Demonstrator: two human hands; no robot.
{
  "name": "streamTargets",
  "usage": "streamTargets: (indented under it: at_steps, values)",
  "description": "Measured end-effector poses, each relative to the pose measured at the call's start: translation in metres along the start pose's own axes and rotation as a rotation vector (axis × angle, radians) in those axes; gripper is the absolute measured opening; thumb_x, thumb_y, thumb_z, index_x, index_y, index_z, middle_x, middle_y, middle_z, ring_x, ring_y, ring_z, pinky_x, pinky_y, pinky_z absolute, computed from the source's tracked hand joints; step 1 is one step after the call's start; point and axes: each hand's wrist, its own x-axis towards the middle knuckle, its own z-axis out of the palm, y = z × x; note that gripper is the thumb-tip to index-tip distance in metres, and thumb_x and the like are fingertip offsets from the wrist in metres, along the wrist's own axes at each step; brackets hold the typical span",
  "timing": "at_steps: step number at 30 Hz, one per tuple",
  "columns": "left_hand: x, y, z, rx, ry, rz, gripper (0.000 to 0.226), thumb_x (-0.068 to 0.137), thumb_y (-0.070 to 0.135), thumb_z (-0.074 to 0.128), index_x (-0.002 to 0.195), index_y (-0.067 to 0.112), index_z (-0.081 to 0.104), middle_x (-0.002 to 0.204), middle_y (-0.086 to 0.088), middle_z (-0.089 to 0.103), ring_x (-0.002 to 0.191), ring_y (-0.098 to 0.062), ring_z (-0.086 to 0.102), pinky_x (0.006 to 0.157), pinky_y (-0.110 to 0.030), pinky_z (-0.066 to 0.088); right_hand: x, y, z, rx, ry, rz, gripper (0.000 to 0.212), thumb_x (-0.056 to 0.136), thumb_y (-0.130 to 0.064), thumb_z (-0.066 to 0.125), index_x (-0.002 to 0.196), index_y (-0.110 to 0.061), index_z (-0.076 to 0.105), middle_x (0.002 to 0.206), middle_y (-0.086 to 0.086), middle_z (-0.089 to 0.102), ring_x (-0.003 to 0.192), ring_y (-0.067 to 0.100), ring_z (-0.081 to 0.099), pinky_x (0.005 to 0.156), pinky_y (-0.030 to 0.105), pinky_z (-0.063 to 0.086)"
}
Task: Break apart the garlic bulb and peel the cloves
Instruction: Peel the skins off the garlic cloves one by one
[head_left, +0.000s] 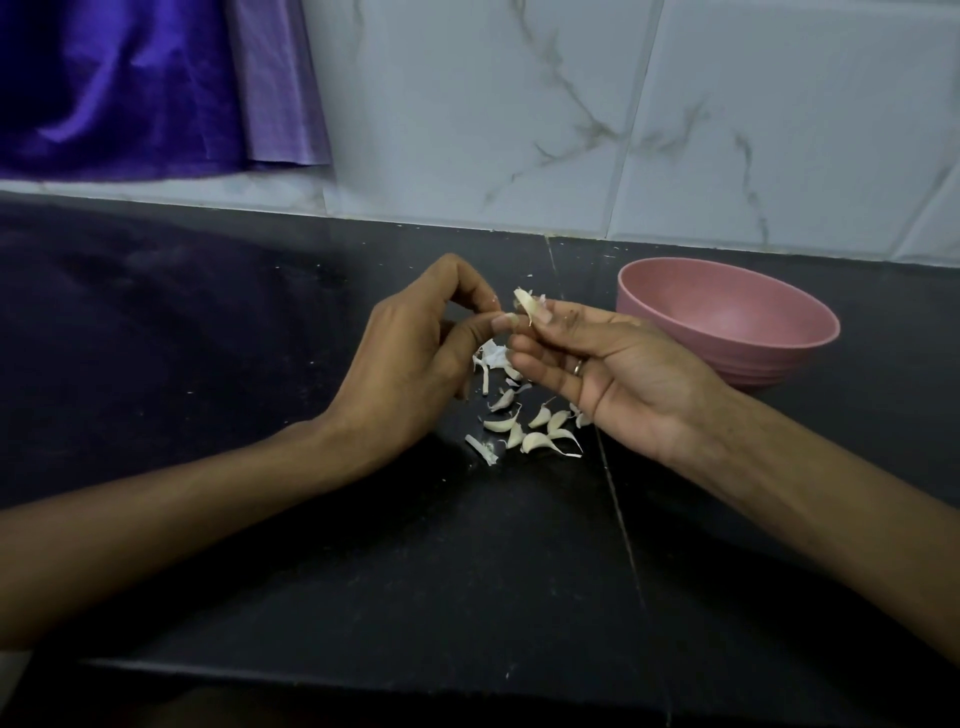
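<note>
Right hand (597, 364) palm-up, pinching a garlic clove (524, 304) at its fingertips. Left hand (415, 358) curled, thumb and forefinger nipping papery skin; can't confirm.

Pink bowl (727, 322), black counter (260, 312), purple cloth (130, 88), grey-veined white tiles (467, 104).

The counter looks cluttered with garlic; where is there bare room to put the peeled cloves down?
The dark counter is bare left of the left hand, back to the tiled wall, and along the near edge between the forearms. The pink bowl shows nothing inside. It is crowded below the hands, where loose cloves and skins lie, under the right hand.
</note>
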Motion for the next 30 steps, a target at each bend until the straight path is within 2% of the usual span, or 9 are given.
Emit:
streamTargets:
  at_steps: [3, 5, 8, 10, 12, 16, 22, 26, 30]
  values:
    - [0.0015, -0.002, -0.0008, -0.028, 0.013, -0.043, 0.014, 0.091, 0.022, 0.066, 0.091, 0.014, 0.054, 0.049, 0.01, 0.056, 0.036, -0.007, 0.049, 0.041, -0.012, 0.036, 0.0006, 0.0, -0.0005, 0.001, -0.006, 0.0, 0.023, 0.078, -0.005, 0.065, 0.099, 0.003, 0.066, 0.088, 0.014, 0.073, 0.068, 0.013, 0.07, 0.062, 0.023, 0.059]
    - [0.0023, -0.0019, -0.0015, -0.059, 0.006, -0.052, 0.015, 0.089, 0.02, 0.069, 0.092, 0.017, 0.054, 0.06, 0.015, 0.062, 0.037, -0.006, 0.048, 0.04, -0.012, 0.037, 0.0012, 0.0006, -0.0009, -0.013, -0.002, -0.005, 0.023, 0.077, -0.005, 0.064, 0.099, 0.003, 0.066, 0.083, 0.012, 0.074, 0.065, 0.011, 0.069, 0.062, 0.023, 0.059]
    - [0.0037, -0.0044, -0.0019, -0.121, 0.005, -0.068, 0.03, 0.084, 0.011, 0.074, 0.096, 0.026, 0.051, 0.086, 0.007, 0.066, 0.04, -0.012, 0.049, 0.038, -0.015, 0.038, 0.0014, 0.001, -0.0016, -0.034, 0.011, -0.015, 0.023, 0.077, -0.005, 0.064, 0.099, 0.003, 0.066, 0.081, 0.01, 0.073, 0.063, 0.01, 0.068, 0.061, 0.023, 0.059]
    - [0.0041, -0.0053, -0.0018, -0.121, 0.005, -0.096, 0.023, 0.088, 0.012, 0.071, 0.102, 0.024, 0.057, 0.091, 0.005, 0.066, 0.041, -0.013, 0.051, 0.036, -0.019, 0.038, 0.0015, 0.0006, -0.0024, -0.054, 0.013, -0.025, 0.022, 0.077, -0.006, 0.065, 0.098, 0.001, 0.067, 0.08, 0.009, 0.073, 0.063, 0.009, 0.067, 0.061, 0.024, 0.059]
    - [0.0042, -0.0046, -0.002, -0.156, 0.003, -0.135, 0.012, 0.094, 0.017, 0.063, 0.106, 0.019, 0.063, 0.084, 0.008, 0.067, 0.041, -0.012, 0.052, 0.034, -0.022, 0.038, 0.0012, 0.0, -0.0019, -0.067, 0.006, -0.02, 0.019, 0.081, -0.004, 0.064, 0.099, -0.001, 0.067, 0.08, 0.007, 0.072, 0.062, 0.009, 0.065, 0.061, 0.023, 0.058]
    - [0.0045, -0.0017, -0.0024, -0.218, 0.012, -0.178, 0.012, 0.092, 0.019, 0.064, 0.099, 0.01, 0.067, 0.056, 0.013, 0.062, 0.036, -0.007, 0.048, 0.032, -0.02, 0.036, -0.0002, 0.0002, 0.0013, -0.083, -0.03, 0.043, 0.024, 0.079, -0.004, 0.065, 0.103, -0.004, 0.066, 0.079, 0.005, 0.071, 0.058, 0.007, 0.062, 0.058, 0.022, 0.057]
    - [0.0064, -0.0055, -0.0026, -0.256, 0.041, -0.18, 0.008, 0.086, 0.019, 0.071, 0.084, 0.013, 0.065, 0.068, 0.008, 0.064, 0.038, -0.01, 0.048, 0.032, -0.019, 0.035, -0.0015, 0.0015, 0.0038, -0.08, -0.03, 0.084, 0.035, 0.073, -0.006, 0.065, 0.107, -0.002, 0.066, 0.076, 0.006, 0.071, 0.055, 0.008, 0.064, 0.055, 0.022, 0.057]
    - [0.0062, -0.0048, -0.0017, -0.247, 0.045, -0.194, 0.01, 0.085, 0.021, 0.071, 0.083, 0.014, 0.064, 0.061, 0.01, 0.062, 0.037, -0.009, 0.047, 0.032, -0.019, 0.035, -0.0025, 0.0007, 0.0044, -0.077, -0.04, 0.085, 0.018, 0.083, -0.002, 0.061, 0.1, -0.001, 0.068, 0.077, 0.009, 0.072, 0.059, 0.011, 0.067, 0.057, 0.023, 0.058]
    - [0.0058, -0.0028, -0.0017, -0.254, 0.037, -0.2, 0.019, 0.079, 0.031, 0.071, 0.083, 0.014, 0.063, 0.057, 0.009, 0.06, 0.037, -0.009, 0.047, 0.032, -0.019, 0.035, -0.005, 0.0026, 0.0059, -0.087, -0.044, 0.083, 0.013, 0.086, 0.0, 0.059, 0.095, 0.0, 0.069, 0.079, 0.011, 0.073, 0.062, 0.013, 0.069, 0.058, 0.023, 0.058]
